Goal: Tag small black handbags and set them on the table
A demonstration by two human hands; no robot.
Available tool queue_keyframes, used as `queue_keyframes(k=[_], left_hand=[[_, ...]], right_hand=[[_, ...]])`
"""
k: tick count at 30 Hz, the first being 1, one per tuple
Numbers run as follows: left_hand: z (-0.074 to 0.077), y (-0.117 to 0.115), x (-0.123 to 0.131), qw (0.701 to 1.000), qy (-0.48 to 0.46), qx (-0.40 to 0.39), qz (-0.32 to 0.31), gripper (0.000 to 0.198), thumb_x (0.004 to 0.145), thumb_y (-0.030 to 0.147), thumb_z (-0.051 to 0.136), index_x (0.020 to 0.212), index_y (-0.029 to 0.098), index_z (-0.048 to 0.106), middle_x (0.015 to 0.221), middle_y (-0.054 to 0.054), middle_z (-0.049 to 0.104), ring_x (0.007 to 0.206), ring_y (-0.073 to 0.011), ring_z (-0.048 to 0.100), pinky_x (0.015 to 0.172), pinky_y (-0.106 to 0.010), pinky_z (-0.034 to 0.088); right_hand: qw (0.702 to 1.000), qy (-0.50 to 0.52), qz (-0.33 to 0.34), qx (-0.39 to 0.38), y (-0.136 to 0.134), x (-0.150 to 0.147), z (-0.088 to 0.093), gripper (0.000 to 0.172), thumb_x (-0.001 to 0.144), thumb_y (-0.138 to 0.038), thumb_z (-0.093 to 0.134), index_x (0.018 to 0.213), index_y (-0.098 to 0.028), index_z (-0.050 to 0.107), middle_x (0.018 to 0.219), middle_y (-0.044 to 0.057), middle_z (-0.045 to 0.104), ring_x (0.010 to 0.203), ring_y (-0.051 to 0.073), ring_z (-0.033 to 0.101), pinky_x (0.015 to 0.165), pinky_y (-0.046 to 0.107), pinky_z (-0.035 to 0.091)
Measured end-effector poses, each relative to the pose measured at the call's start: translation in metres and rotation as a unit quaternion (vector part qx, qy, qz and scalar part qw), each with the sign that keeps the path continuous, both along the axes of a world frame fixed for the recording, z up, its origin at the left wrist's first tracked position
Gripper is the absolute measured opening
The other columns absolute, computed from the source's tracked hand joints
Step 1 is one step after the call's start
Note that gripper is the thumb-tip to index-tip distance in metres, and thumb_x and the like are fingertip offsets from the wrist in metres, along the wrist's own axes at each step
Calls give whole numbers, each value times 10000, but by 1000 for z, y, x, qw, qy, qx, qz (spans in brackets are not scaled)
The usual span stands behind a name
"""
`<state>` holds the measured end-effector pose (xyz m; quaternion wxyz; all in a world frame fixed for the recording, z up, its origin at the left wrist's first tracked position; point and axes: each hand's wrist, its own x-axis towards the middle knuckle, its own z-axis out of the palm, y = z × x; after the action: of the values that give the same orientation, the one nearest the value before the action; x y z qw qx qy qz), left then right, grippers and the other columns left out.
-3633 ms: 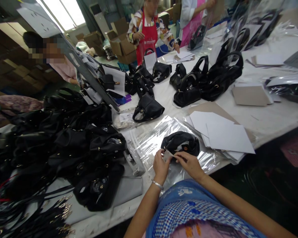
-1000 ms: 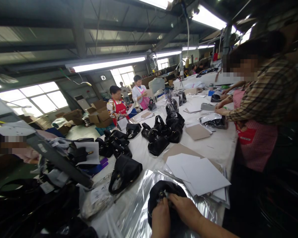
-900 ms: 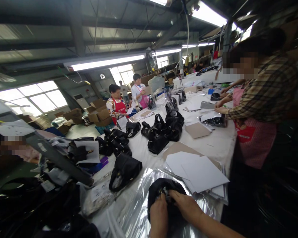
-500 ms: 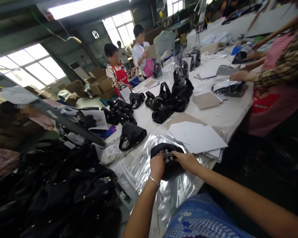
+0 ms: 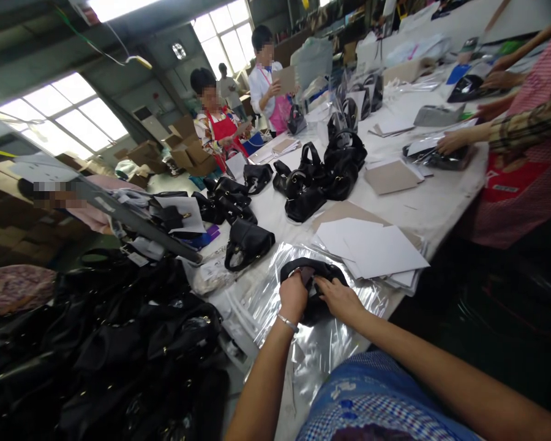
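Observation:
A black handbag point(image 5: 324, 267) lies on a stack of clear plastic bags point(image 5: 275, 288) at the table edge in front of me. My left hand point(image 5: 294, 298) is closed at the left of the bag's opening, its fingertips partly hidden inside, beside a small greyish-brown piece point(image 5: 307, 274). Across the opening, my right hand point(image 5: 338, 298) has bent fingers gripping the bag's edge, the tips out of sight in the dark mouth. White and brown card sheets point(image 5: 371, 248) are piled just beyond the handbag.
More black handbags point(image 5: 248, 242) stand along the table point(image 5: 298, 236). A large heap of black bags point(image 5: 110, 349) fills the lower left, below a slanted grey post point(image 5: 138, 220). At right, a co-worker's hand point(image 5: 454, 142) rests on a plastic-wrapped bag. Other people stand across the table.
Both hands have moved deeper into the handbag's opening. The pale strip between them no longer shows, and a greyish-brown piece appears by my left fingers. My view has shifted slightly.

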<state>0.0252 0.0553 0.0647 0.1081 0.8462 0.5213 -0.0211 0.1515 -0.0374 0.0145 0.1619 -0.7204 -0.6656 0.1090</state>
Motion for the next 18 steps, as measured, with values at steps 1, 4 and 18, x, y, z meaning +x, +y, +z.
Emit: queue_keyframes(k=[1, 4, 18], left_hand=[[0, 0, 0, 1000, 7, -5, -4, 367, 905, 133, 403, 1251, 134, 527, 936, -144, 722, 882, -246, 689, 733, -298, 492], [-1, -1, 2, 998, 24, -30, -40, 321, 917, 153, 390, 1180, 141, 573, 985, -133, 716, 924, -245, 677, 791, -317, 501], [-21, 0, 23, 983, 49, -165, -63, 347, 926, 93, 321, 1090, 85, 626, 1074, -183, 672, 964, -245, 667, 820, -343, 535]], right_hand=[[1000, 3, 4, -2, 2, -2, 1, 501, 860, -177, 526, 1356, -200, 456, 1276, 113, 592, 996, 271, 569, 707, 334, 503], [999, 39, 33, -3, 3, 4, 5, 369, 871, -160, 514, 1240, -184, 535, 1101, 95, 647, 984, 244, 578, 777, 336, 504], [991, 83, 80, 63, -18, 27, -3, 169, 929, -253, 484, 991, -201, 632, 998, 47, 660, 810, 165, 634, 704, 269, 470]])
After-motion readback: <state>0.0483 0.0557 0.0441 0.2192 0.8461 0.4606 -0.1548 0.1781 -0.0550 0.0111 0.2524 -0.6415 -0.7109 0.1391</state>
